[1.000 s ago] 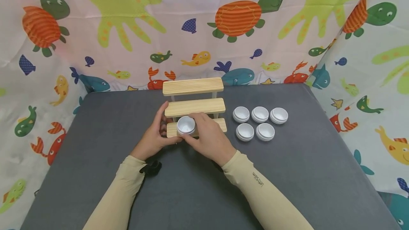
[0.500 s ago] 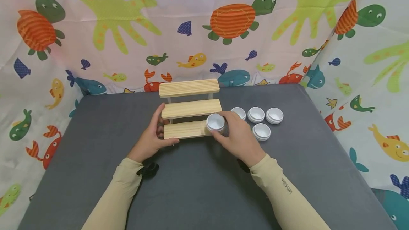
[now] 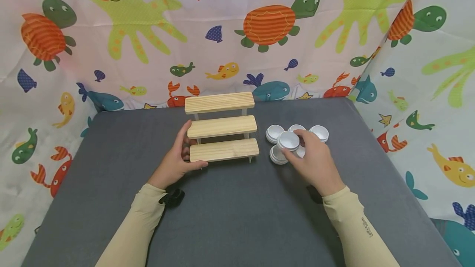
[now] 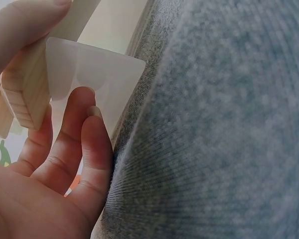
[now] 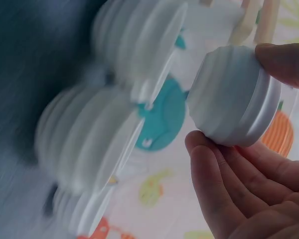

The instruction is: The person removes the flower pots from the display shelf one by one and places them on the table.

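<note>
A three-tier wooden stand (image 3: 222,127) with pale legs stands toward the back of the table. At its left end, my left hand (image 3: 171,167) grips it, thumb along the front of the lowest step. In the left wrist view, fingertips (image 4: 97,144) lie near a translucent leg (image 4: 94,69) below the wood. My right hand (image 3: 315,164) pinches a small white ribbed bowl (image 3: 288,140) between thumb and fingers, raised above several similar bowls (image 3: 275,132). The right wrist view shows the held bowl (image 5: 234,94) apart from the bowls on the table (image 5: 87,139).
Grey cloth covers the table (image 3: 222,209). A white curtain (image 3: 148,67) printed with sea animals hangs behind and along both sides. Some bowls right of the stand are partly hidden by my right hand and the held bowl.
My right hand has carried the white bowl from the stand's lowest step rightward to over the other bowls. My left hand keeps its grip on the stand. The head view shifted slightly.
</note>
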Motion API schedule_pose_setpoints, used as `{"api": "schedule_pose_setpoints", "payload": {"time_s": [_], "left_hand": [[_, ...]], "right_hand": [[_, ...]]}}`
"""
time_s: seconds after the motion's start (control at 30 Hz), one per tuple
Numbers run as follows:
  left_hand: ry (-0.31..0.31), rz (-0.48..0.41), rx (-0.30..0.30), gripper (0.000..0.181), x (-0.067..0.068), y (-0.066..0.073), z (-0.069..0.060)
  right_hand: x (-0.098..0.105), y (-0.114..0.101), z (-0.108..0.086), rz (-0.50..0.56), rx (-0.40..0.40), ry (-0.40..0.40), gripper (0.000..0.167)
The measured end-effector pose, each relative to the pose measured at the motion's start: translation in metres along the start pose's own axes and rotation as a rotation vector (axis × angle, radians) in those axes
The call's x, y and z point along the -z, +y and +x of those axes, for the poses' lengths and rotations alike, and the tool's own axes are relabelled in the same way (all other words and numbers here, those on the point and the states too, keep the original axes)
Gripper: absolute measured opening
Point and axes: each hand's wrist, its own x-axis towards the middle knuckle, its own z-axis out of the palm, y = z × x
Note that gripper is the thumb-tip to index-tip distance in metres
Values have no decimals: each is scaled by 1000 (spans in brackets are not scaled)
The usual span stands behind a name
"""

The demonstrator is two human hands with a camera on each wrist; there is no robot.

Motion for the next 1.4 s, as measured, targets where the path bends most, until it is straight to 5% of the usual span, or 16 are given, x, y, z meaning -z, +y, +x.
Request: {"api": "schedule_pose_setpoints", "payload": {"time_s": [0.5, 1.4], "left_hand": [[0, -8, 4, 133, 0, 1, 0], [0, -13, 11, 133, -2, 3, -1]], "right_hand": [[30, 55, -19, -43, -182, 42, 65], [30, 87, -21, -58, -322, -40, 65]]}}
